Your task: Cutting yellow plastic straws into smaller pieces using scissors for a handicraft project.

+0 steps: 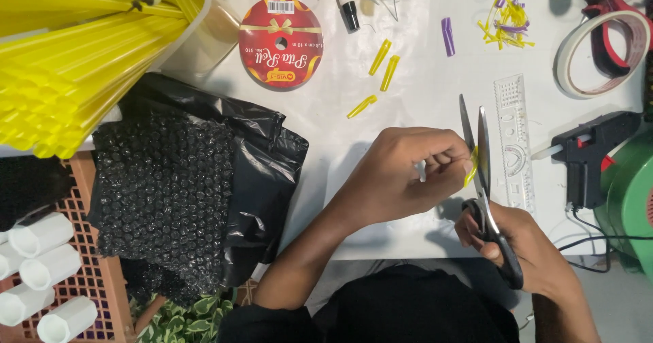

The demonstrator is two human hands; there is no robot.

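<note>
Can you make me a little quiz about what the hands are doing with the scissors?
1. Which hand holds the scissors?
2. True or false: the left hand pinches a yellow strip at the blades.
3. What lies just right of the scissors: A) clear ruler, B) red ribbon spool, C) tape roll?

Key: 1 the right hand; 2 true; 3 A.

yellow strip point(471, 168) (mostly hidden), tape roll point(602, 50) cropped
</note>
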